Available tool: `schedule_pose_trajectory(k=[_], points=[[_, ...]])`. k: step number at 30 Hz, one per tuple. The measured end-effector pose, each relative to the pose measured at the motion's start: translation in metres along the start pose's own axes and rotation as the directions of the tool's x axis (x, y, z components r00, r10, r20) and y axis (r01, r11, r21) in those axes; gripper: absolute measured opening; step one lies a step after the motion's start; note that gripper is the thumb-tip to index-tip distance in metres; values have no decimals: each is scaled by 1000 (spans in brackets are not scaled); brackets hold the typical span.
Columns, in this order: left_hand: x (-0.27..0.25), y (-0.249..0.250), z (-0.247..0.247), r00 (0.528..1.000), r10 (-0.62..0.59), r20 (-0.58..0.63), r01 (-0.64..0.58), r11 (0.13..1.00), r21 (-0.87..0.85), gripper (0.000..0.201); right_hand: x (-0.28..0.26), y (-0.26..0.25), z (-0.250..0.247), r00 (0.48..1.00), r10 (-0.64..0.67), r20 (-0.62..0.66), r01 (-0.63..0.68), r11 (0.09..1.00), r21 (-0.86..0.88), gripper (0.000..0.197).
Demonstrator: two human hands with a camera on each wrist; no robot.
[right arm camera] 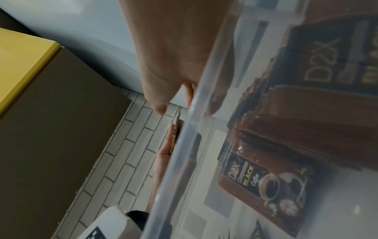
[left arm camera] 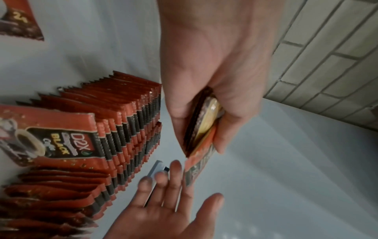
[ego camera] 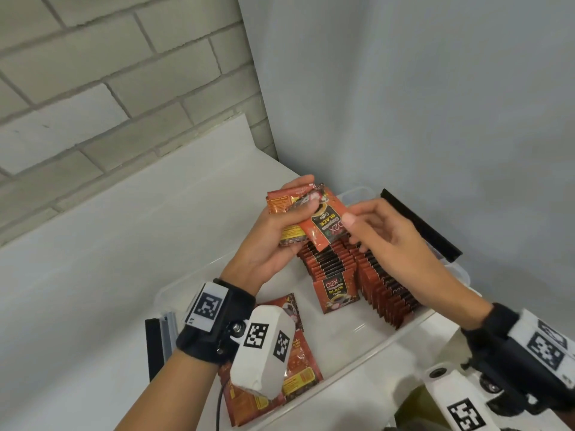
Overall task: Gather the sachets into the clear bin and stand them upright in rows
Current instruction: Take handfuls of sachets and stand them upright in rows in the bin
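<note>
Above a clear bin [ego camera: 404, 332] on a white tabletop [ego camera: 93, 275], the left hand [ego camera: 264, 244] grips a small stack of red coffee sachets [ego camera: 287, 234], thumb curled over them. The right hand [ego camera: 389, 241] reaches in with loosely extended fingers [left arm camera: 175, 171], its fingertips at the edge of the top sachet [ego camera: 328, 223]. Inside the bin, two rows of upright sachets [ego camera: 357, 275] stand side by side; loose sachets [ego camera: 298, 377] lie flat at the near end.
</note>
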State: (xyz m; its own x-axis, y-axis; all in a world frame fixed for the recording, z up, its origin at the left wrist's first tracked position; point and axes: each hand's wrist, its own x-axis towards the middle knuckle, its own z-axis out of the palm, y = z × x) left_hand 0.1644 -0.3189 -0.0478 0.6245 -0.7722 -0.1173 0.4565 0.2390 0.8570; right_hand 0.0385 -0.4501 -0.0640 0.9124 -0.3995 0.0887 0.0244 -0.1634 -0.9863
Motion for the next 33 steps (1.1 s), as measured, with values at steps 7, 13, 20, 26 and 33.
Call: schedule_pose_trajectory(k=[7,13,20,26,33], points=[[-1,-5,-1,999,15,52,-17,999,34,49,1,2,-3,991,112,73,-114,993,24,25],[-1,-4,-1,997,21,73,-25,998,52,59,2,0,-1,994,111,4,-110,986,127,15],[-2,0,2,1000,27,6,-27,1000,5,45,1,-6,-13,999,32,21,-35,990,137,18],[0,2,3,991,23,-129,-33,996,-82,33,-3,0,-27,990,-16,141,26,997,-67,12],[0,1,4,982,-32,-184,14,995,-100,34,-5,8,-22,938,-191,289,302,859,-413,11]])
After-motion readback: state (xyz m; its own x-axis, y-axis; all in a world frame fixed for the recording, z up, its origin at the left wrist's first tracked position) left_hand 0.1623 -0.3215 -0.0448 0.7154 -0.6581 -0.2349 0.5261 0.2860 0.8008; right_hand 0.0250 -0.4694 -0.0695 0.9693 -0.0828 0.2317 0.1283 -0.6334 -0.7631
